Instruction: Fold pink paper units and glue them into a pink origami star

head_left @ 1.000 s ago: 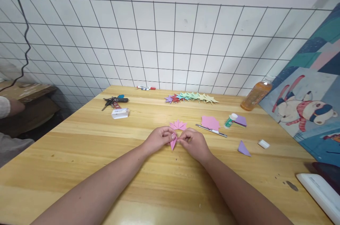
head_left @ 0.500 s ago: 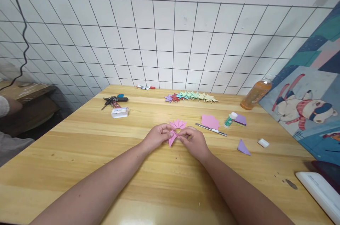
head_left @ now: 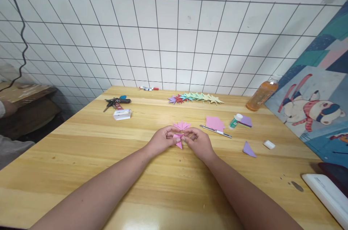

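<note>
I find the pink folded paper (head_left: pixel 179 144) held between both hands over the middle of the desk (head_left: pixel 152 201), midway between its left and right edges; I cannot tell whether it touches the surface. The left hand (head_left: pixel 163 139) is nearly closed, thumb on the paper's face. The right hand (head_left: pixel 199 142) pinches its right side between thumb and forefinger.

I judge the paper very light, crisp at the creases and easily crumpled or torn; fingertip holds on the layered folds suit it best, with little pressure on the points. A pink fan-shaped piece (head_left: pixel 182 125) lies just beyond, toward the far edge.

Containers: a clear bottle (head_left: pixel 261 96) by the far right corner holds orange liquid, cap on. The glue stick (head_left: pixel 235 121), toward the right edge, is capped; I cannot see its contents.
</note>
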Action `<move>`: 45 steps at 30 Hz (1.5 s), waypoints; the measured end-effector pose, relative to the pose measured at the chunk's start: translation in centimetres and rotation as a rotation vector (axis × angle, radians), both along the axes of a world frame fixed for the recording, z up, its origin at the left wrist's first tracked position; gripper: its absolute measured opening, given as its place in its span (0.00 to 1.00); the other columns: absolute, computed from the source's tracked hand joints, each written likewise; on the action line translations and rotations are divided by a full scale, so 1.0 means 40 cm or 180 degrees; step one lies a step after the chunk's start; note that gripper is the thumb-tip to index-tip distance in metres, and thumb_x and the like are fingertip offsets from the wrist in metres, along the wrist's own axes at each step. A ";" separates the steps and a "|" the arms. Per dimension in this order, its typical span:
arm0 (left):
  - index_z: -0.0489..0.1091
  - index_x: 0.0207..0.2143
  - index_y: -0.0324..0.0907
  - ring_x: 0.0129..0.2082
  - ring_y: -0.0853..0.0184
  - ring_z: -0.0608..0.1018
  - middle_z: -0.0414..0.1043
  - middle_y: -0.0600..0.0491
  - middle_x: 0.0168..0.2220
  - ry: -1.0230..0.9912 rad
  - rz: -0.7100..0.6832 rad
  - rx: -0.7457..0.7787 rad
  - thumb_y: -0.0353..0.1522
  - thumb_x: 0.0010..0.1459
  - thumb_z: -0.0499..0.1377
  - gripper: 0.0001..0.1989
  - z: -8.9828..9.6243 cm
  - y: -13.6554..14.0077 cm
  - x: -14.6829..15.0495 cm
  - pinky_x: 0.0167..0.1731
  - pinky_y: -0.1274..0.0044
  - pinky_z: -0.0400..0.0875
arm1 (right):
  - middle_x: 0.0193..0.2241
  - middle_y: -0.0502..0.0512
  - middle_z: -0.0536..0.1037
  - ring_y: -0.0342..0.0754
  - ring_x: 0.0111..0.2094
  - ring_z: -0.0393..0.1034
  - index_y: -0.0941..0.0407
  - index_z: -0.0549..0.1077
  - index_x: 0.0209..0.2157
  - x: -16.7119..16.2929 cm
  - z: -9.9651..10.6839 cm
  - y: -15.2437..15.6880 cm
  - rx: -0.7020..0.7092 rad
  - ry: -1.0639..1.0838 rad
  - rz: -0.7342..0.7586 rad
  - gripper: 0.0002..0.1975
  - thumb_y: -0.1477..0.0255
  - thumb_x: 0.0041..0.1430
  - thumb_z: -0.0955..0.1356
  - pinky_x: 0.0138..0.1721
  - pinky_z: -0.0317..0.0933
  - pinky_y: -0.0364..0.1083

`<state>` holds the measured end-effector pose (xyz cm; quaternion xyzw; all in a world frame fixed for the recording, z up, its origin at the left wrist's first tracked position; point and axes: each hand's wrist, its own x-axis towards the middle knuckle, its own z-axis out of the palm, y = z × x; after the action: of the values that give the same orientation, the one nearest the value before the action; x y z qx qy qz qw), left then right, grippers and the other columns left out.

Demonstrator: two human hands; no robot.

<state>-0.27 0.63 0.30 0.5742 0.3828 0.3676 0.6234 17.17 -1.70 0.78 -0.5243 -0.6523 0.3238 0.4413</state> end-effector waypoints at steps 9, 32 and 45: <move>0.66 0.40 0.36 0.31 0.66 0.77 0.76 0.49 0.31 -0.0053 -0.0107 -0.0090 0.35 0.41 0.68 0.23 0.004 0.006 -0.002 0.35 0.74 0.70 | 0.25 0.50 0.75 0.41 0.23 0.64 0.55 0.76 0.26 -0.001 -0.001 0.000 0.0031 0.0147 -0.0059 0.04 0.70 0.46 0.70 0.26 0.59 0.40; 0.69 0.39 0.37 0.23 0.72 0.73 0.74 0.52 0.26 0.0149 -0.0047 -0.0095 0.40 0.45 0.65 0.21 0.008 0.006 -0.008 0.27 0.80 0.67 | 0.27 0.51 0.75 0.43 0.27 0.66 0.54 0.77 0.28 0.008 0.002 0.003 0.0470 0.0080 0.0062 0.03 0.73 0.50 0.69 0.29 0.60 0.41; 0.71 0.30 0.35 0.21 0.73 0.72 0.74 0.51 0.23 0.0164 0.0155 -0.0218 0.43 0.44 0.65 0.19 0.022 0.006 -0.008 0.25 0.80 0.66 | 0.30 0.52 0.77 0.42 0.24 0.65 0.53 0.77 0.32 0.010 0.002 0.002 0.0333 0.0014 -0.0022 0.07 0.71 0.49 0.69 0.27 0.61 0.42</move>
<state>-0.57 0.87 1.17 0.5523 0.4250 0.3543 0.6235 17.57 -1.61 0.88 -0.5021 -0.6656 0.2889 0.4705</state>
